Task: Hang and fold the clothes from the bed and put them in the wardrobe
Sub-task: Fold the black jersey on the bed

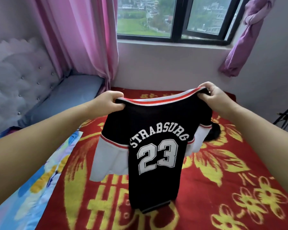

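Note:
A black jersey (pixel 154 123) with white sleeves, a red-and-white collar and the print "STRABSURG 23" hangs in the air over the bed. My left hand (pixel 111 101) grips its left shoulder and my right hand (pixel 213 95) grips its right shoulder, stretching the collar between them. The hem touches the red blanket (pixel 223 188) with yellow flowers. Behind the right sleeve lies a dark garment (pixel 214 132), mostly hidden. No wardrobe is in view.
A blue floral sheet (pixel 40 180) lies along the bed's left side, by a tufted grey headboard (pixel 18 77) and a grey cushion (pixel 68 97). Pink curtains (pixel 83 39) and a window (pixel 173 17) stand beyond the bed. A black stand leg (pixel 284 115) is at the right.

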### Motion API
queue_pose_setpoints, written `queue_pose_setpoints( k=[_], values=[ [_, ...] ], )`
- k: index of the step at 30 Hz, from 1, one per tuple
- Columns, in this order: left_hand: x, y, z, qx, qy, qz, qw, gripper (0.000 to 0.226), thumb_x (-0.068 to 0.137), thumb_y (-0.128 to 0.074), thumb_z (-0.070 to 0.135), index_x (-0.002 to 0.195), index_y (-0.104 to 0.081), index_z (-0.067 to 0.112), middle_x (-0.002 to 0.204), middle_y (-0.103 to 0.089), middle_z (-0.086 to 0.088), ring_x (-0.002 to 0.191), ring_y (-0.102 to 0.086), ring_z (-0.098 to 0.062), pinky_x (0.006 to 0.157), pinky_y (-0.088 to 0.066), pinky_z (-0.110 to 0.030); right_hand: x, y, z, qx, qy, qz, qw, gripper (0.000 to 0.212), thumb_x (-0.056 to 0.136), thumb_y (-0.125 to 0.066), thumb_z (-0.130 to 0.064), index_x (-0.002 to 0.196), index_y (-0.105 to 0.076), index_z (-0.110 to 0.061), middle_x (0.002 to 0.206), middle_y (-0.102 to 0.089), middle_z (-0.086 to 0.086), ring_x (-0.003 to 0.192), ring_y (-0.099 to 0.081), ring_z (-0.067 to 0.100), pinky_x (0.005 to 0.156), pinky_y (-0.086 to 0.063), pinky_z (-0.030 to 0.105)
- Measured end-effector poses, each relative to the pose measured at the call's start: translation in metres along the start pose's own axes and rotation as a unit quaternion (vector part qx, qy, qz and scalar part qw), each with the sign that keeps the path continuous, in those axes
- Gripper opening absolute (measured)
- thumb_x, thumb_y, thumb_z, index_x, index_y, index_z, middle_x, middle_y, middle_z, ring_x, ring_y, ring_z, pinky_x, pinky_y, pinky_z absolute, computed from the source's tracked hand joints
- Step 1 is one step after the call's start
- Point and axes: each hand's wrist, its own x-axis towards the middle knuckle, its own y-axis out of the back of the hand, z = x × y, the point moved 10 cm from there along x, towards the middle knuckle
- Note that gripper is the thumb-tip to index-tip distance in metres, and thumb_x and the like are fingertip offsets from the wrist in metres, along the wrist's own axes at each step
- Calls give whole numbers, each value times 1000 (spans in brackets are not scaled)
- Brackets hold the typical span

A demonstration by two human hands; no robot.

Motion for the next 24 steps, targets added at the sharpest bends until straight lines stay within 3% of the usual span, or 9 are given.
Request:
queue_pose_setpoints(
  k=[2, 6, 7, 10, 13, 16, 18, 21, 24],
  values=[
    [-5, 2, 3, -155, 35, -3, 987, 13, 75, -57, 15, 68, -46, 12, 61, -36, 3, 54, -34, -6, 49, -28, -21, 0, 7, -13, 81, 10, 29, 996, 13, 96, -51, -9, 99, -58, -19, 86, -61, -4, 77, -59, 4, 78, -48, 20],
    [-7, -6, 12, -308, 80, -84, 944, 11, 82, -60, 6, 75, -58, 14, 61, -56, 5, 51, -53, -4, 48, -44, -14, -4, 6, -31, 116, -33, -35, 992, 20, 92, -60, -34, 98, -69, -18, 87, -68, 2, 72, -64, 8, 73, -53, 26],
    [-9, -13, 16, -300, 91, -128, 941, 4, 79, -64, 9, 83, -63, 8, 68, -63, 1, 57, -60, -6, 54, -50, -16, -4, 5, -33, 85, -37, -50, 994, 23, 90, -62, -35, 101, -70, -16, 88, -68, 2, 73, -64, 10, 73, -54, 26],
    [-19, -27, 6, -203, 133, -235, 941, 37, 65, -74, 20, 96, -69, 1, 86, -71, -6, 75, -67, -13, 69, -55, -22, -6, 1, -33, 46, -49, -87, 994, 23, 85, -68, -33, 103, -71, -18, 92, -70, 1, 76, -65, 10, 74, -55, 21],
    [-31, -31, -17, -66, 158, -282, 944, 12, 72, -72, 17, 83, -72, 13, 79, -70, 1, 72, -64, -12, 66, -49, -20, -17, -8, -19, 37, -91, -169, 981, 28, 81, -70, -28, 106, -70, -16, 99, -71, 7, 81, -67, 15, 74, -57, 24],
    [-34, -24, -41, 116, 147, -272, 944, 5, 72, -64, 15, 73, -60, 14, 63, -55, 10, 63, -51, -11, 62, -40, -22, -38, -21, 5, -28, -170, -283, 944, 33, 75, -73, -22, 104, -67, -7, 97, -73, 13, 84, -70, 24, 75, -58, 33],
    [-31, -17, -54, 158, 150, -228, 949, 15, 74, -57, 5, 68, -48, 15, 60, -44, 6, 58, -42, -13, 57, -36, -25, -41, -21, 23, -104, -195, -306, 926, 26, 78, -74, -15, 100, -67, -3, 95, -73, 16, 88, -70, 31, 83, -56, 41],
    [-30, -14, -66, 27, 176, -162, 971, 20, 75, -50, -2, 68, -43, 16, 65, -37, 0, 59, -36, -14, 54, -32, -26, -27, -9, 34, -207, -168, -249, 931, 13, 81, -74, -17, 87, -70, -6, 85, -73, 10, 81, -70, 27, 81, -54, 36],
    [-22, -7, -77, -17, 205, -122, 971, 34, 83, -46, -5, 101, -53, 23, 78, -48, -4, 59, -40, -14, 52, -32, -24, -2, 5, 32, -343, -117, -161, 918, 13, 85, -70, -24, 85, -68, -11, 75, -65, 2, 72, -60, 20, 62, -43, 26]
  ],
)
